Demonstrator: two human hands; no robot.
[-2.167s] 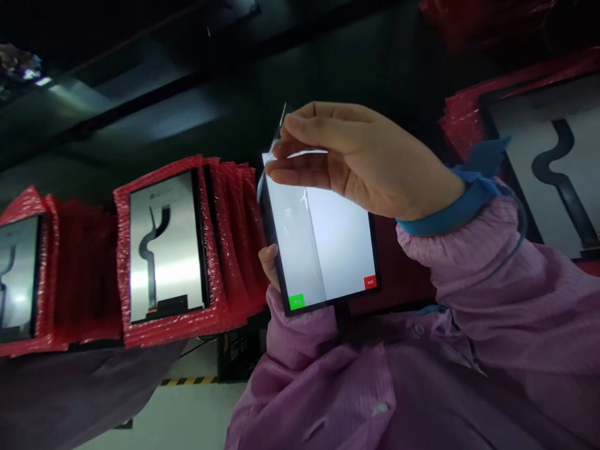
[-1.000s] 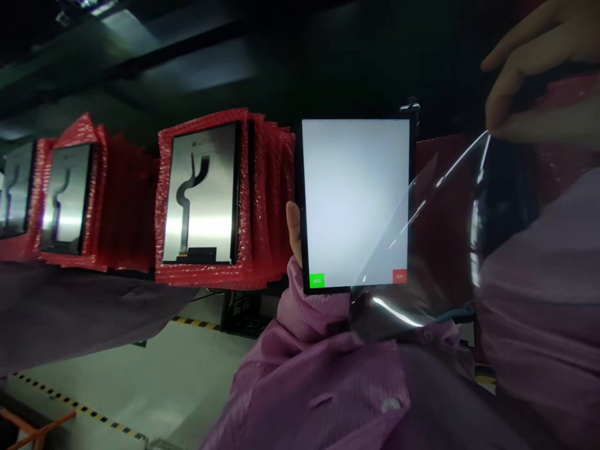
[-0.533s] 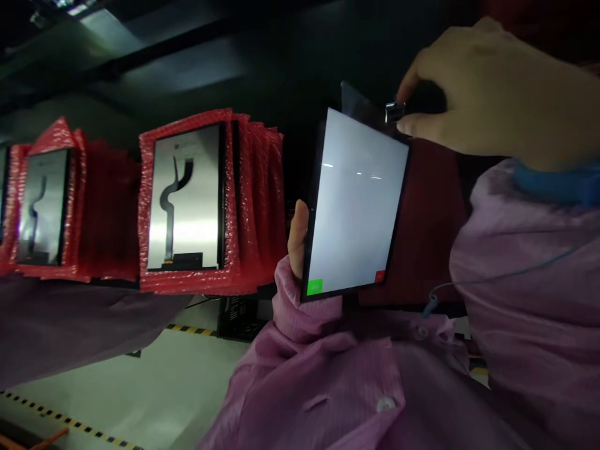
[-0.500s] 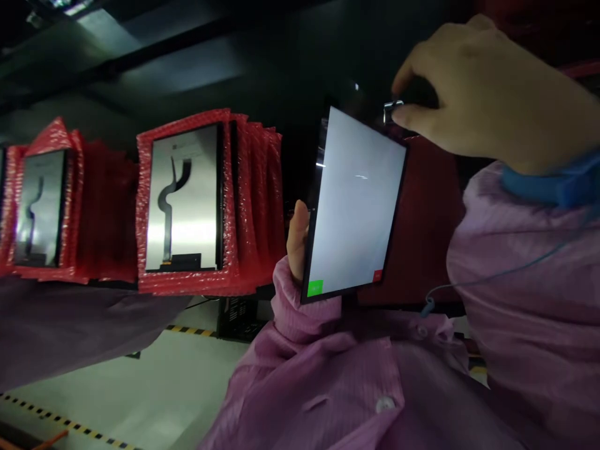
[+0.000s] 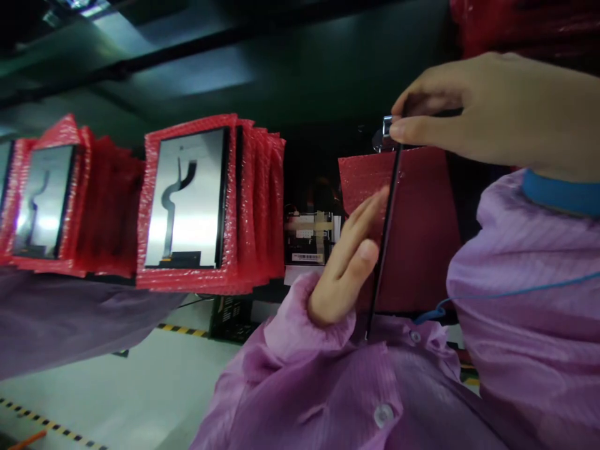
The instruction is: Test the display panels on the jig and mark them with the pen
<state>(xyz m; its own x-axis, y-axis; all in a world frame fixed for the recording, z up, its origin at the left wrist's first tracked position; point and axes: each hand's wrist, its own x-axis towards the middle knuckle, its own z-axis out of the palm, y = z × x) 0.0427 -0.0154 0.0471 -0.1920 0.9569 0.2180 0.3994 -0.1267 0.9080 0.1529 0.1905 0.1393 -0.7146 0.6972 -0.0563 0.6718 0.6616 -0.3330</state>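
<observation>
A thin dark panel (image 5: 385, 240) stands almost edge-on to the camera, its faces barely showing. My left hand (image 5: 347, 265) lies against its left side with the fingers stretched out. At the panel's top, my right hand (image 5: 424, 119) pinches a small shiny metal piece (image 5: 387, 126) between thumb and forefinger. Behind the panel lies a flat red bubble-wrap pouch (image 5: 424, 231). Left of my left hand there is a circuit board with yellowish tape and a label (image 5: 307, 257).
Red bubble-wrap pouches (image 5: 260, 206) stand in a stack at centre left, with a silver-backed display panel (image 5: 187, 200) in front. Another such stack (image 5: 112, 212) is farther left. A purple sleeve (image 5: 84, 319) reaches in at the lower left. More red wrap (image 5: 529, 28) lies top right.
The panel has turned from showing its lit white screen to nearly edge-on. My left hand has moved right with it and its fingers now show. The circuit board has come into view.
</observation>
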